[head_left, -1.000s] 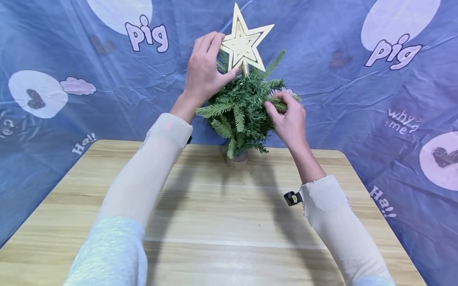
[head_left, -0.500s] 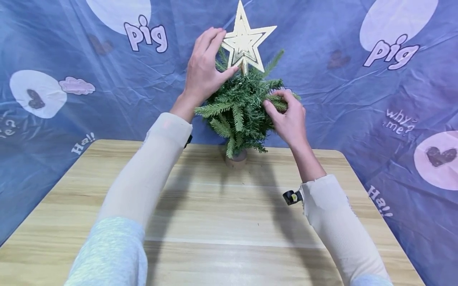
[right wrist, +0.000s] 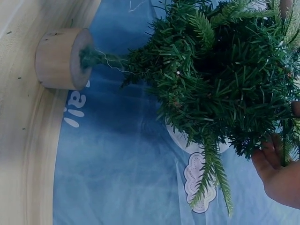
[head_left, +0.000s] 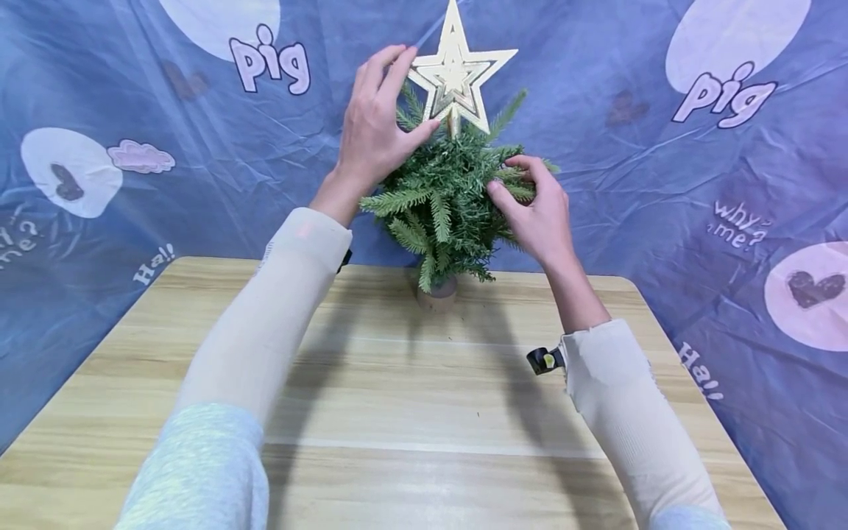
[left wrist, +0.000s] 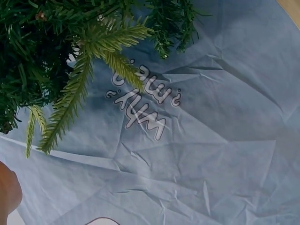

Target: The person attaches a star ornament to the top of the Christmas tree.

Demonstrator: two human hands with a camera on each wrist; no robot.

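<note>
A small green artificial Christmas tree (head_left: 457, 191) stands on a round wooden base (right wrist: 54, 58). On its top is a gold star (head_left: 453, 73), nearly upright. My left hand (head_left: 377, 121) is beside the star, with fingertips right at its left point and the thumb near its lower left point. The fingers are spread and relaxed. On the tree's right side my right hand (head_left: 542, 210) is among the light green sprigs (head_left: 520, 184), thumb and fingers apart. In the left wrist view only a bit of skin shows at the lower left, next to hanging sprigs (left wrist: 70, 101).
The wooden table (head_left: 397, 412) reaches to a blue patterned cloth (head_left: 596, 221) hanging behind and at both sides. The tree stands near the table's back edge. A black wrist camera (head_left: 545, 361) sticks out from the right cuff.
The star has turned from a leftward lean to nearly upright, its top point moving right. My left fingers have straightened slightly. My right thumb and fingers have spread apart around the sprigs.
</note>
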